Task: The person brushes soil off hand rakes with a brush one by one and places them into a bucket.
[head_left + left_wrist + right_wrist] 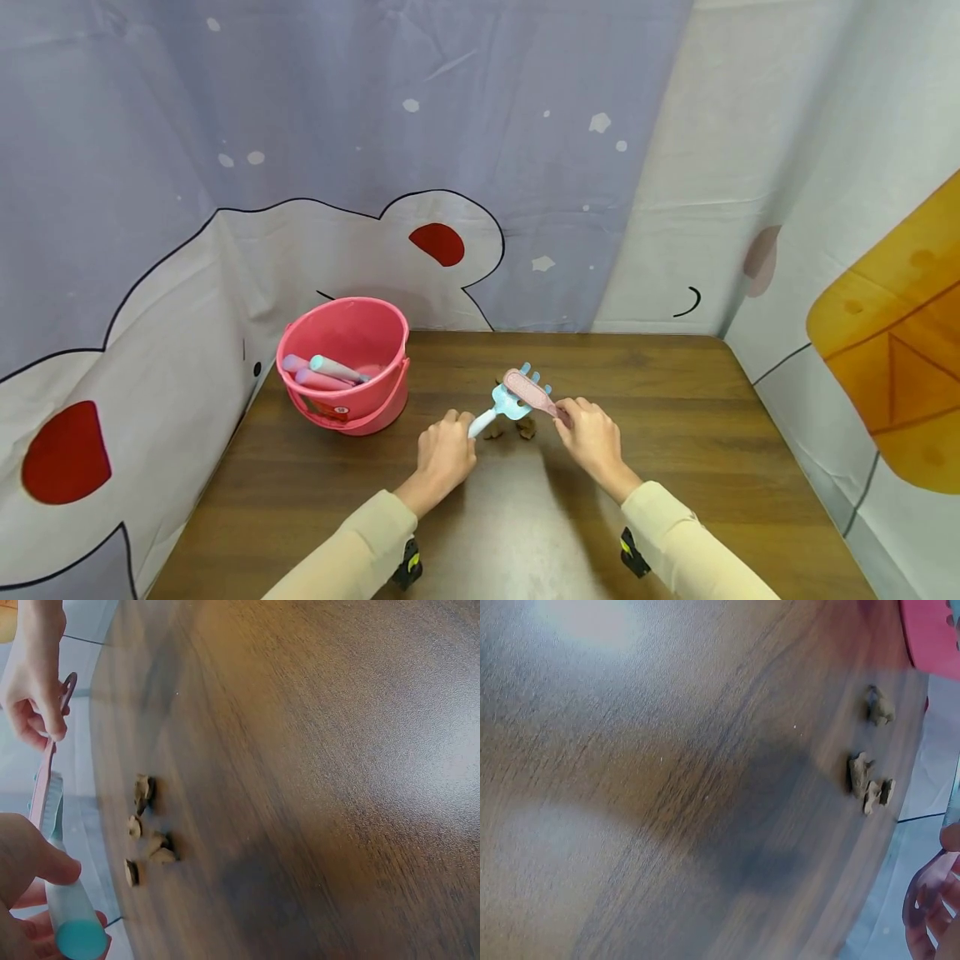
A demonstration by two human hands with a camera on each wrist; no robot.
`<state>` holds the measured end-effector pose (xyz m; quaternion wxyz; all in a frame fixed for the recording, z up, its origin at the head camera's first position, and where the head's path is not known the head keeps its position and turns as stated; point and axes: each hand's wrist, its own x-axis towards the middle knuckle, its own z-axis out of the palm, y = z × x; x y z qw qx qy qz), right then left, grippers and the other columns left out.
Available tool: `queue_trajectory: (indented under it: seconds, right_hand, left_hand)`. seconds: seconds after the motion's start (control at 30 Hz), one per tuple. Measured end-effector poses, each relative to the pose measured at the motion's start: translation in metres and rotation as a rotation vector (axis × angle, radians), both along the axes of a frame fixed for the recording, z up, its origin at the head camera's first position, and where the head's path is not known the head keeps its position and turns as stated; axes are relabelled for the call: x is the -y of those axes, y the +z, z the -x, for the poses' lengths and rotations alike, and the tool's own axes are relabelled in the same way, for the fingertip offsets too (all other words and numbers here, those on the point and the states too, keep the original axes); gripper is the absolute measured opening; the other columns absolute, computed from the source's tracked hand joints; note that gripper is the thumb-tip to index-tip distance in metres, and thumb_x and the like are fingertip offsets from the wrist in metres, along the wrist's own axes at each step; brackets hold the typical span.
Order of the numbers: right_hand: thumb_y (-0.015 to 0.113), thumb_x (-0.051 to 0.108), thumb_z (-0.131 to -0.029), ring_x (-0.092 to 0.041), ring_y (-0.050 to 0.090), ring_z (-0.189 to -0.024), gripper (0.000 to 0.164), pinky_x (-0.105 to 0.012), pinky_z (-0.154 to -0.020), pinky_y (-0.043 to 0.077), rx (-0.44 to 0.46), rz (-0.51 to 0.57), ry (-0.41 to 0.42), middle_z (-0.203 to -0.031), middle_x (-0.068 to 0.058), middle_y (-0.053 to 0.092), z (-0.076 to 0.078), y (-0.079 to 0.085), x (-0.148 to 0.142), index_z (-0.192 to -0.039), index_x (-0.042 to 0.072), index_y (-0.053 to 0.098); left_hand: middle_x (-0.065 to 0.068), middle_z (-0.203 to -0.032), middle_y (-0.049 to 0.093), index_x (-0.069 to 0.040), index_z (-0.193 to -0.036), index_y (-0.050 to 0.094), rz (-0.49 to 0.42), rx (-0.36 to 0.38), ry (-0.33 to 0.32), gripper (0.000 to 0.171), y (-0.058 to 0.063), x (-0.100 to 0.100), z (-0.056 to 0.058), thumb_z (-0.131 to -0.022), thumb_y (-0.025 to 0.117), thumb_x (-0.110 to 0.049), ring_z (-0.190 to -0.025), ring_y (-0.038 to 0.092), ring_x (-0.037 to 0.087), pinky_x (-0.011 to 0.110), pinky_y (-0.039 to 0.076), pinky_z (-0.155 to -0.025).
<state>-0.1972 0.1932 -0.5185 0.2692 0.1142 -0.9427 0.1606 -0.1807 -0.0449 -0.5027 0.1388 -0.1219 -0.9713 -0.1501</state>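
My left hand [444, 450] grips the pale handle of a light blue toy rake [501, 402]; in the left wrist view the handle's teal end [81, 940] sticks out below the fingers. A pink brush [528, 390] is held by its handle in my right hand [592, 437]. Its head lies across the rake's head, pale bristles turned toward the tines. Both tools are raised over the table. Several brown, crumpled pieces [144, 793] lie on the wood beneath them. The right wrist view shows the brush's looped handle end [919, 900] at its right edge.
A pink bucket [367, 325] stands at the table's back left, with purple, pink and teal-tipped handles [337, 368] inside. The wooden table [675, 417] meets a printed curtain [525, 250] at the back and sides.
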Motion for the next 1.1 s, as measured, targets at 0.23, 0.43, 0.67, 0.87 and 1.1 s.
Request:
queue_trajectory:
  seconds: [0.23,0.43,0.67,0.87,1.1]
  right_hand:
    - [0.078,0.017,-0.069,-0.024,0.062,-0.066,0.021,-0.041,-0.050,0.047,0.017,-0.005,-0.037,-0.077,-0.002,0.064,-0.001,0.000,-0.006,-0.087,0.014,0.068]
    - [0.079,0.015,-0.068,-0.022,0.060,-0.062,0.021,-0.038,-0.048,0.047,-0.019,-0.034,-0.030,-0.076,-0.002,0.064,-0.002,0.000,-0.007,-0.086,0.014,0.068]
    - [0.078,0.015,-0.069,-0.021,0.056,-0.057,0.018,-0.035,-0.045,0.044,-0.058,-0.063,-0.024,-0.072,-0.002,0.064,-0.004,-0.003,-0.012,-0.083,0.013,0.068]
    - [0.079,0.014,-0.067,-0.022,0.055,-0.056,0.020,-0.036,-0.045,0.043,-0.086,-0.070,-0.025,-0.073,-0.002,0.064,-0.007,-0.006,-0.017,-0.084,0.013,0.068]
    - [0.080,0.014,-0.066,-0.024,0.057,-0.058,0.023,-0.037,-0.046,0.043,-0.110,-0.060,-0.053,-0.074,-0.003,0.064,-0.007,-0.006,-0.025,-0.085,0.013,0.069]
  left_hand:
    - [0.002,-0.071,0.053,-0.012,-0.091,0.064,0.007,0.010,-0.003,0.023,-0.001,-0.001,0.000,-0.072,0.073,-0.019,-0.057,0.059,0.024,0.034,0.042,-0.045]
    - [0.004,-0.073,0.055,-0.012,-0.093,0.064,0.010,0.014,0.013,0.024,-0.001,-0.001,0.001,-0.072,0.073,-0.018,-0.059,0.059,0.024,0.035,0.043,-0.046]
    - [0.004,-0.072,0.055,-0.011,-0.089,0.063,0.007,0.000,0.028,0.022,-0.002,0.004,0.002,-0.071,0.073,-0.018,-0.057,0.059,0.026,0.036,0.042,-0.044]
    - [0.005,-0.072,0.055,-0.010,-0.088,0.063,-0.021,-0.012,0.056,0.021,-0.004,0.009,0.004,-0.070,0.072,-0.016,-0.057,0.059,0.029,0.039,0.042,-0.044]
    - [0.006,-0.074,0.057,-0.009,-0.089,0.063,-0.060,0.013,0.091,0.020,-0.005,0.014,0.008,-0.071,0.071,-0.015,-0.059,0.060,0.031,0.040,0.043,-0.046]
